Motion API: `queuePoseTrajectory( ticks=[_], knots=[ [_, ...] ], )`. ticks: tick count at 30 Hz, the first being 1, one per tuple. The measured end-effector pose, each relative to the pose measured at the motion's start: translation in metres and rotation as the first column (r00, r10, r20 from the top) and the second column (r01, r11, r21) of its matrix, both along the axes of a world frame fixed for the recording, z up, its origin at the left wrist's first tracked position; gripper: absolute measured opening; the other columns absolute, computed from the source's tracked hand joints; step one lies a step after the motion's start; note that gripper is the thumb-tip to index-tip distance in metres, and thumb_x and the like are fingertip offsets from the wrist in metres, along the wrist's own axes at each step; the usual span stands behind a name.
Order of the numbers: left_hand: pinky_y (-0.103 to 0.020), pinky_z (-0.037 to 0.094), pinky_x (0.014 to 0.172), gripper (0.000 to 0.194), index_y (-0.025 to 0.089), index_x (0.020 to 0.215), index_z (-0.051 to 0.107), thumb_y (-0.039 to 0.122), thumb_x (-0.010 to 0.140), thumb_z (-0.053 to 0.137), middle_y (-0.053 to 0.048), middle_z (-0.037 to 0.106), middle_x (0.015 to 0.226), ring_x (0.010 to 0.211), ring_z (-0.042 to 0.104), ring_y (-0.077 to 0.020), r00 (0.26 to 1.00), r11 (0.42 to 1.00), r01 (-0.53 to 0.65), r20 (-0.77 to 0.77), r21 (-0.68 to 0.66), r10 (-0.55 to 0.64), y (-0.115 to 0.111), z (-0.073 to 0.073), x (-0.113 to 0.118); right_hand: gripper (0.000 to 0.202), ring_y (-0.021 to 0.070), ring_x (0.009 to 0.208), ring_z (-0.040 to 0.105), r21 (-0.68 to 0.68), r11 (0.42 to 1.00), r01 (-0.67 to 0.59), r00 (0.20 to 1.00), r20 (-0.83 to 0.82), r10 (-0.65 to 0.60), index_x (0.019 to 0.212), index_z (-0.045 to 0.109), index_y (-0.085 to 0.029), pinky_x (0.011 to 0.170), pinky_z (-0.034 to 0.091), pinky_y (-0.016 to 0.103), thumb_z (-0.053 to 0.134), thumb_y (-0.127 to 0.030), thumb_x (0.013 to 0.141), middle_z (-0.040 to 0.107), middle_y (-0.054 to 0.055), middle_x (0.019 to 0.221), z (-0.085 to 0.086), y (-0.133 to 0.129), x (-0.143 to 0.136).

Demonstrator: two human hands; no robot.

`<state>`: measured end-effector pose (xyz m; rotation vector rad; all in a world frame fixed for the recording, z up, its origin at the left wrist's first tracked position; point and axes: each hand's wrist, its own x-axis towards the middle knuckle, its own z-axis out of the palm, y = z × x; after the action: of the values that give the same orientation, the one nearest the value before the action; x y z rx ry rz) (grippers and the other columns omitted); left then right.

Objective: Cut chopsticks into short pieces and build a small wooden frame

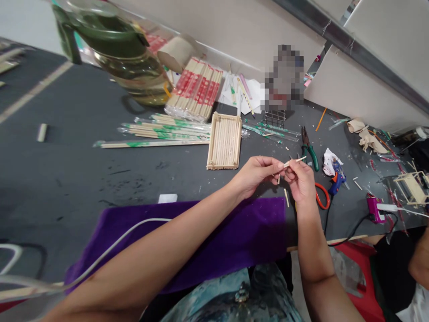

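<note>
My left hand [263,172] and my right hand [300,181] meet above the table's near edge. Both pinch a thin wooden stick [300,159], whose tip pokes out past the right fingers. Another short stick end [279,180] shows below the left fingers; whether that hand grips it I cannot tell. A loose stick piece [286,197] lies just under the hands. To their left sits a small tray-like frame built of sticks [226,141], with raised edges. Green-handled pliers [309,150] and red-handled scissors [322,197], partly hidden by my right arm, lie close by.
Wrapped chopsticks [164,129] and red-labelled packs [196,87] lie behind, beside a large jug [124,62]. A purple towel [234,232] covers the front edge. Rightward are a blue glue gun [338,181], a pink power adapter [375,209] and another stick frame [414,188].
</note>
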<state>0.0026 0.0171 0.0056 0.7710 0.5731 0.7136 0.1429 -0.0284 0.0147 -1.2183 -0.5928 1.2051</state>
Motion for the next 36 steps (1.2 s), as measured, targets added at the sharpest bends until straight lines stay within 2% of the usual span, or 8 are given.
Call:
queuePoseTrajectory(
  ticks=[9, 13, 17, 19, 24, 30, 36],
  knots=[
    [-0.022, 0.05, 0.056, 0.034, 0.014, 0.073, 0.073, 0.044, 0.069, 0.087, -0.004, 0.071, 0.069, 0.061, 0.061, -0.0105, 0.996, 0.992, -0.091, -0.01, 0.086, 0.092, -0.007, -0.003, 0.006, 0.037, 0.006, 0.047, 0.037, 0.02, 1.0, -0.014, 1.0, 0.022, 0.014, 0.063, 0.058, -0.02, 0.044, 0.031, 0.021, 0.084, -0.046, 0.065, 0.045, -0.008, 0.051, 0.001, 0.0, -0.004],
    [-0.022, 0.051, 0.056, 0.037, 0.014, 0.073, 0.073, 0.047, 0.068, 0.088, -0.003, 0.07, 0.07, 0.059, 0.059, -0.0093, 0.998, 0.994, -0.056, -0.033, 0.091, 0.059, -0.003, -0.006, 0.005, 0.035, 0.0055, 0.046, 0.036, 0.048, 0.998, 0.032, 0.997, 0.073, -0.036, 0.064, 0.06, -0.02, 0.044, 0.03, 0.022, 0.085, -0.044, 0.064, 0.047, -0.008, 0.051, 0.001, 0.001, -0.004],
    [-0.024, 0.054, 0.057, 0.046, 0.013, 0.081, 0.075, 0.057, 0.07, 0.084, -0.005, 0.072, 0.076, 0.061, 0.061, -0.0107, 0.999, 0.997, -0.007, -0.049, 0.08, 0.011, 0.003, -0.005, 0.001, 0.03, 0.0057, 0.046, 0.036, 0.075, 0.995, 0.065, 0.987, 0.14, -0.075, 0.067, 0.064, -0.02, 0.045, 0.03, 0.023, 0.085, -0.042, 0.063, 0.05, -0.008, 0.052, 0.0, 0.001, -0.002],
    [-0.023, 0.053, 0.057, 0.046, 0.013, 0.083, 0.076, 0.058, 0.072, 0.083, -0.005, 0.071, 0.074, 0.061, 0.061, -0.0105, 0.997, 0.992, -0.017, -0.075, 0.126, 0.027, 0.003, -0.004, -0.001, 0.027, 0.0061, 0.046, 0.038, 0.093, 0.994, 0.06, 0.979, 0.189, -0.077, 0.069, 0.067, -0.02, 0.046, 0.03, 0.023, 0.084, -0.041, 0.066, 0.052, -0.007, 0.053, -0.001, 0.0, -0.001],
    [-0.021, 0.046, 0.052, 0.033, 0.014, 0.083, 0.078, 0.044, 0.072, 0.084, -0.001, 0.068, 0.063, 0.053, 0.056, -0.0089, 0.979, 0.952, -0.072, -0.16, 0.297, 0.124, 0.002, -0.006, 0.0, 0.023, 0.0081, 0.051, 0.043, 0.127, 0.988, 0.083, 0.931, 0.343, -0.122, 0.074, 0.072, -0.02, 0.052, 0.036, 0.024, 0.081, -0.041, 0.071, 0.059, -0.005, 0.059, -0.005, -0.003, -0.003],
    [-0.021, 0.048, 0.052, 0.032, 0.013, 0.076, 0.076, 0.042, 0.068, 0.087, -0.002, 0.068, 0.063, 0.052, 0.056, -0.0083, 0.986, 0.979, -0.093, -0.121, 0.183, 0.116, 0.001, -0.006, 0.002, 0.02, 0.0068, 0.05, 0.042, 0.157, 0.986, 0.063, 0.954, 0.28, -0.106, 0.073, 0.072, -0.02, 0.051, 0.034, 0.023, 0.082, -0.037, 0.073, 0.056, -0.007, 0.057, -0.007, -0.003, -0.003],
    [-0.021, 0.05, 0.054, 0.03, 0.012, 0.073, 0.075, 0.039, 0.068, 0.087, -0.003, 0.07, 0.066, 0.054, 0.058, -0.0079, 0.986, 0.988, -0.097, -0.121, 0.118, 0.111, 0.001, 0.0, 0.0, 0.025, 0.0072, 0.051, 0.046, 0.119, 0.993, 0.021, 0.979, 0.199, -0.045, 0.073, 0.071, -0.018, 0.051, 0.036, 0.023, 0.08, -0.042, 0.077, 0.06, -0.004, 0.061, -0.003, -0.002, 0.0]
  ],
)
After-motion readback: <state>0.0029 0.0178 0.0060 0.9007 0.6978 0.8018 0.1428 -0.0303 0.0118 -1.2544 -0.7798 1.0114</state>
